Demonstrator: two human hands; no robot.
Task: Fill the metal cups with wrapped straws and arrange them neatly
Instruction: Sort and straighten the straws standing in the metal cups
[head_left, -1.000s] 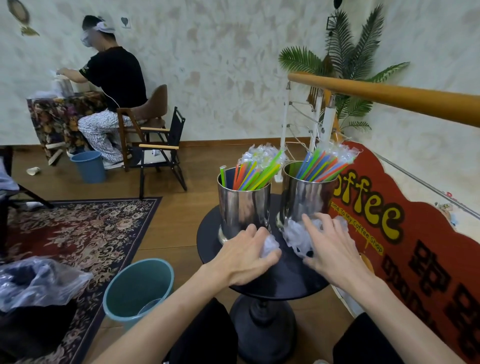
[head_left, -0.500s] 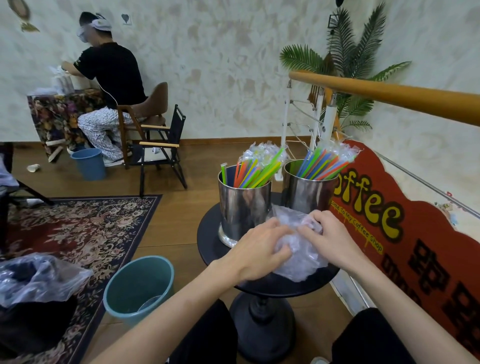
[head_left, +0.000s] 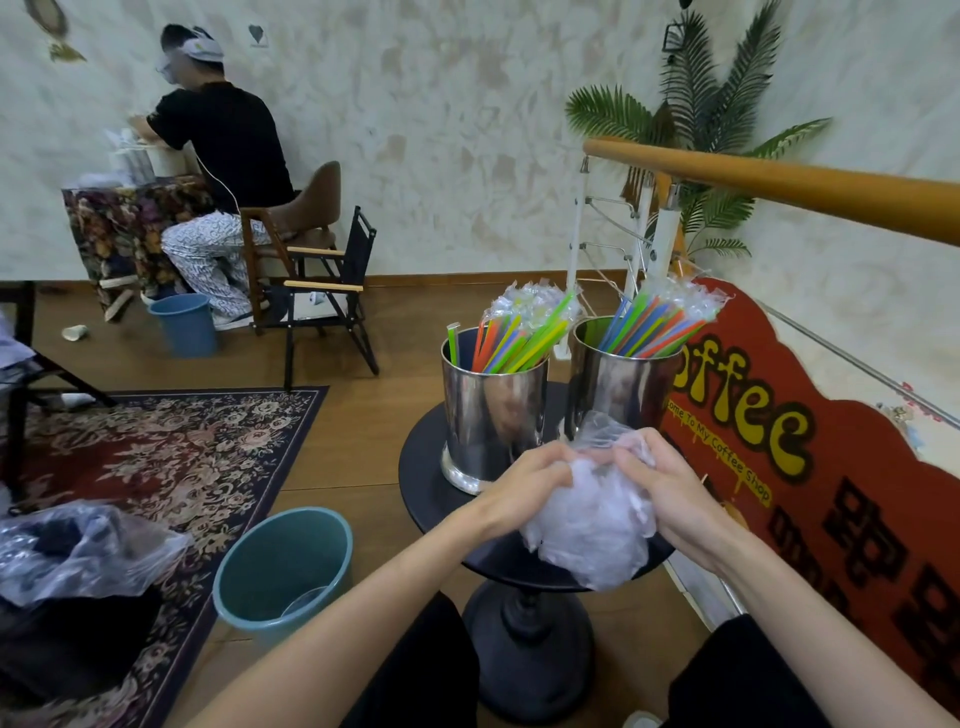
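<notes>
Two shiny metal cups stand at the back of a small round black table (head_left: 431, 483). The left cup (head_left: 493, 410) and the right cup (head_left: 621, 389) each hold several coloured wrapped straws (head_left: 524, 338) that lean to the right. In front of the cups, above the table's near edge, I hold a crumpled bundle of clear plastic wrap (head_left: 589, 519) between both hands. My left hand (head_left: 524, 486) grips its left side and my right hand (head_left: 670, 493) grips its right side, fingers curled into the plastic.
A teal bin (head_left: 283, 569) stands on the floor left of the table, with a black bag lined in clear plastic (head_left: 78, 561) further left. A red coffee sign (head_left: 810, 467) and wooden handrail (head_left: 779, 182) lie to the right. A person sits at a far table (head_left: 130, 218).
My hands gathered the loose plastic off the tabletop, closed together on it, and lifted the bunched wrap toward me. The cups and straws stayed put.
</notes>
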